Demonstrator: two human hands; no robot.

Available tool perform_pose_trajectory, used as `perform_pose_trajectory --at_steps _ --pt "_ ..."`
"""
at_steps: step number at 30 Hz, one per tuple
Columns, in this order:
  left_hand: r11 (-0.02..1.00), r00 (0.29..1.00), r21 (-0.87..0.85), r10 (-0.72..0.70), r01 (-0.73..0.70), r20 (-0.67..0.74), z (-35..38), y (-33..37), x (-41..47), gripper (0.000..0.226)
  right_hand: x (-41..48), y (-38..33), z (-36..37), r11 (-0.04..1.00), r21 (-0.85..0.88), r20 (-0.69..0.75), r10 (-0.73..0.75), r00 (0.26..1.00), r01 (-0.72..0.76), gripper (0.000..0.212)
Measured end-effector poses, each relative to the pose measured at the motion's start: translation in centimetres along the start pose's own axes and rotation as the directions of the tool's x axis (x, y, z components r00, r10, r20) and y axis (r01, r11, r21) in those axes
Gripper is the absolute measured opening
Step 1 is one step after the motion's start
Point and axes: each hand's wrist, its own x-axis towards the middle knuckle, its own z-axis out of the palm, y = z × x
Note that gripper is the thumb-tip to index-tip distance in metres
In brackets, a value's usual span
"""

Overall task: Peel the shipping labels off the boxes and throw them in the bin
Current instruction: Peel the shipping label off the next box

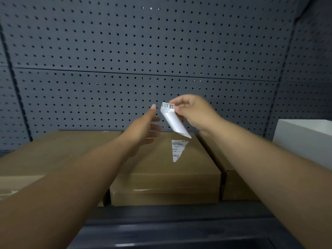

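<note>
My right hand [193, 112] pinches a torn-off white strip of shipping label [173, 121] with a barcode at its top end, held in the air above the middle brown cardboard box [165, 177]. A ragged remnant of the label [177, 150] still sticks to that box's top. My left hand [145, 126] hovers just left of the strip, fingers spread, holding nothing. No bin is in view.
A larger brown box [59, 151] lies to the left, another brown box [235, 184] to the right, and a white box [305, 139] at the far right. All sit on a dark shelf [170, 223] backed by a grey pegboard wall [143, 51].
</note>
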Motion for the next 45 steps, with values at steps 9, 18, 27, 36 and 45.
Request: perform_pose_trajectory --at_steps 9,18,27,36,45 --pt "0.990 0.981 0.019 0.144 -0.142 -0.132 1.4 0.5 0.8 0.023 0.5 1.1 0.6 0.996 -0.078 0.096 -0.024 0.995 0.032 0.031" --pt "0.917 0.923 0.352 0.286 -0.186 -0.257 -0.4 0.8 1.9 0.026 0.5 3.7 -1.9 0.981 -0.156 0.051 0.124 0.991 -0.115 0.027" --pt "0.082 0.826 0.988 0.560 -0.129 0.061 -0.6 -1.8 1.1 0.023 -2.6 3.2 -0.2 0.686 -0.647 0.532 0.094 0.842 0.332 0.021" --pt "-0.117 0.882 0.979 0.426 -0.168 0.202 0.2 -3.3 0.9 0.031 -3.1 2.5 1.2 0.466 -0.712 0.609 0.038 0.792 0.525 0.019" --pt "-0.126 0.887 0.976 0.408 -0.179 0.216 0.3 -3.7 1.0 0.028 -2.7 2.7 1.7 0.465 -0.723 0.582 0.009 0.813 0.512 0.035"
